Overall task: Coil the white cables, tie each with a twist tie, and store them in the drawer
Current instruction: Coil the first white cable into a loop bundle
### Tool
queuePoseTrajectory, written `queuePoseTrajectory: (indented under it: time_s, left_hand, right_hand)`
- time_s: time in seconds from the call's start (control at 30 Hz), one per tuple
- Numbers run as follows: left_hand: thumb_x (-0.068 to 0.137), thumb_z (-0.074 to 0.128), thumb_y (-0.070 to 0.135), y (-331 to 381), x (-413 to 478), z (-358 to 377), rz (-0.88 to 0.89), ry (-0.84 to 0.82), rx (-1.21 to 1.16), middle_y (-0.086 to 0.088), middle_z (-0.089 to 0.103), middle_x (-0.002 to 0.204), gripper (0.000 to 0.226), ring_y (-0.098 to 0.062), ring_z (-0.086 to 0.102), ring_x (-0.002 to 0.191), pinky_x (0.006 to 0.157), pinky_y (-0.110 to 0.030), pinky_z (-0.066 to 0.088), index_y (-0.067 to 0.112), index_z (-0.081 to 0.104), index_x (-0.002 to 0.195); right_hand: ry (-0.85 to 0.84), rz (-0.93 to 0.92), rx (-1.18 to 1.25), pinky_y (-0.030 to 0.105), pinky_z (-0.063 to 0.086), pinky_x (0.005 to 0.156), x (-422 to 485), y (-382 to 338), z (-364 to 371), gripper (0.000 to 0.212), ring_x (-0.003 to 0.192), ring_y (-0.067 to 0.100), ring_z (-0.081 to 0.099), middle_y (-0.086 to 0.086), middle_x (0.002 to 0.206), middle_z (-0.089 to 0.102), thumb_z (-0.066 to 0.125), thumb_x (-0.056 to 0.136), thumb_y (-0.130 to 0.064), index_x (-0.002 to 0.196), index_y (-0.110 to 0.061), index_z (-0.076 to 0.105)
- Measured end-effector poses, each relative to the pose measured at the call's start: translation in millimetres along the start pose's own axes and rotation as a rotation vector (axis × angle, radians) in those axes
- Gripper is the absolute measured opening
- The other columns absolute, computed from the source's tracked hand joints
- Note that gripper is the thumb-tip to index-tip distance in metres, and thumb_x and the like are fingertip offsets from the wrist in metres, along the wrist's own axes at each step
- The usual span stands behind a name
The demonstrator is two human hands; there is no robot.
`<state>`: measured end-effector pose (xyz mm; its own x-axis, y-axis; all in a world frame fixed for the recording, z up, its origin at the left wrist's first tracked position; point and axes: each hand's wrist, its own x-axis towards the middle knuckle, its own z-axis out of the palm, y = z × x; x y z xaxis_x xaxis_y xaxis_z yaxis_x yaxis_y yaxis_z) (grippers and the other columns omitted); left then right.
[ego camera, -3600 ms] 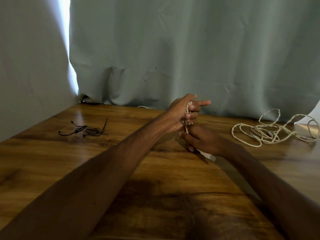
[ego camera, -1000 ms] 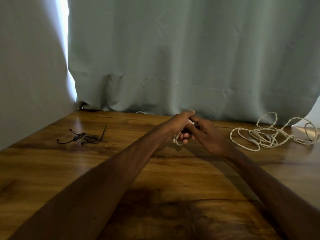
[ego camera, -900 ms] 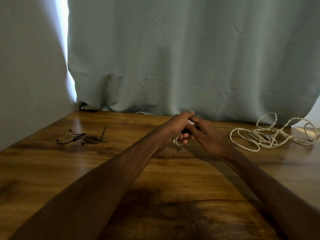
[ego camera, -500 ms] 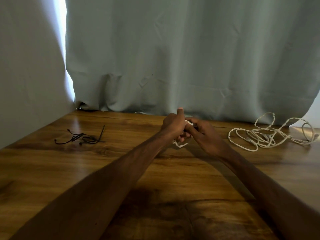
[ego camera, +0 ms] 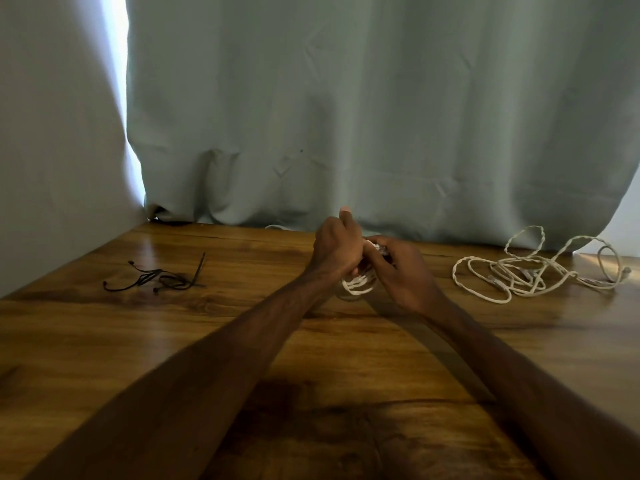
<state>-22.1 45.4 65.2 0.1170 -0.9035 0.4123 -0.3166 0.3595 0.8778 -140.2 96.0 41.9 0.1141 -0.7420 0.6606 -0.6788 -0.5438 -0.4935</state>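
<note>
Both my hands meet over the middle of the wooden table (ego camera: 173, 341). My left hand (ego camera: 336, 247) and my right hand (ego camera: 403, 268) both grip a small coiled white cable (ego camera: 358, 284), whose loops hang out below the fingers. My left thumb points upward. A second white cable (ego camera: 533, 275) lies loose and tangled on the table to the right. Several black twist ties (ego camera: 156, 277) lie in a bunch at the left. The fingers hide any tie on the coil. No drawer is in view.
A pale green curtain (ego camera: 346, 116) hangs along the back edge of the table. A light wall (ego camera: 52, 150) borders the left side. A bright gap shows between curtain and wall.
Since 3.6 s ago the hands have lowered the upright coil towards the table and closed together on it. In the last half second the coil's loops show more below the fingers.
</note>
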Motion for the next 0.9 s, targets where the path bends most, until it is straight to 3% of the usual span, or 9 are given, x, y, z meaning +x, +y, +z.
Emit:
queuePoseTrajectory:
  time_s: [0.07,0.2,0.3,0.37,0.47,0.53,0.67,0.77,0.9]
  left_hand:
    - [0.111,0.025,0.037,-1,3,1,0.012,0.018,-0.027,-0.015,0.065,0.080,0.061,-0.027,0.064,0.076,0.067,-0.033,0.045,0.004,0.059,0.073]
    - [0.112,0.026,0.035,-1,5,-1,0.054,0.031,-0.045,-0.013,0.067,0.094,0.058,-0.022,0.061,0.086,0.076,-0.029,0.037,-0.003,0.068,0.098]
    - [0.113,0.028,0.033,0,1,-4,0.155,0.051,-0.056,0.004,0.058,0.080,0.054,-0.009,0.054,0.075,0.074,-0.020,0.035,0.000,0.067,0.093]
    - [0.112,0.030,0.032,0,-2,-5,0.225,0.072,-0.072,0.012,0.053,0.076,0.050,-0.010,0.054,0.077,0.075,-0.018,0.034,0.004,0.066,0.092]
    - [0.112,0.032,0.030,-1,-5,-5,0.352,0.102,-0.072,0.012,0.053,0.071,0.044,-0.011,0.056,0.073,0.075,-0.024,0.042,0.008,0.063,0.090]
    - [0.112,0.031,0.029,-2,-4,-7,0.436,0.100,-0.047,0.010,0.053,0.064,0.040,-0.007,0.055,0.062,0.068,-0.025,0.043,0.013,0.059,0.088]
    - [0.113,0.027,0.030,-6,-1,-13,0.575,-0.003,0.004,0.005,0.051,0.052,0.039,-0.013,0.058,0.049,0.053,-0.027,0.045,0.012,0.057,0.095]
    - [0.113,0.027,0.031,-10,2,-13,0.574,-0.056,0.014,0.005,0.052,0.050,0.040,-0.009,0.056,0.045,0.050,-0.020,0.041,0.013,0.057,0.094]
    - [0.112,0.031,0.036,-17,5,-6,0.425,-0.080,0.030,0.008,0.059,0.054,0.053,-0.004,0.060,0.051,0.057,-0.023,0.045,0.018,0.064,0.074]
  right_hand:
    - [0.026,0.010,-0.009,0.044,0.055,0.070,0,-2,2,0.034,0.072,0.012,0.072,0.000,0.080,0.076,0.051,0.107,-0.033,0.094,-0.012,0.075]
    - [0.059,0.020,-0.059,0.043,0.054,0.067,1,-6,5,0.036,0.068,0.011,0.070,0.000,0.077,0.075,0.050,0.107,-0.035,0.092,-0.012,0.074]
    - [0.047,0.027,-0.069,0.043,0.056,0.067,1,-10,4,0.038,0.064,0.009,0.069,0.000,0.076,0.074,0.047,0.108,-0.034,0.092,-0.011,0.073]
    - [0.029,0.060,-0.041,0.044,0.058,0.066,1,-10,3,0.039,0.064,0.011,0.070,0.002,0.077,0.075,0.046,0.109,-0.034,0.093,-0.010,0.072]
    - [0.009,0.104,0.026,0.045,0.061,0.065,2,-10,2,0.039,0.064,0.014,0.072,0.002,0.076,0.075,0.045,0.109,-0.034,0.093,-0.010,0.072]
    - [0.004,0.128,0.076,0.044,0.061,0.062,2,-11,1,0.040,0.062,0.015,0.073,0.002,0.074,0.076,0.045,0.110,-0.032,0.093,-0.008,0.072]
    - [-0.031,0.169,0.125,0.033,0.061,0.057,1,-14,-1,0.040,0.066,0.018,0.074,0.006,0.079,0.077,0.044,0.110,-0.029,0.094,-0.005,0.072]
    - [-0.054,0.172,0.126,0.034,0.060,0.060,0,-13,0,0.040,0.068,0.018,0.075,0.006,0.080,0.077,0.044,0.109,-0.030,0.095,-0.006,0.073]
    - [-0.018,0.167,0.160,0.037,0.058,0.065,-3,-7,4,0.043,0.066,0.018,0.074,0.003,0.073,0.077,0.047,0.109,-0.030,0.085,-0.007,0.074]
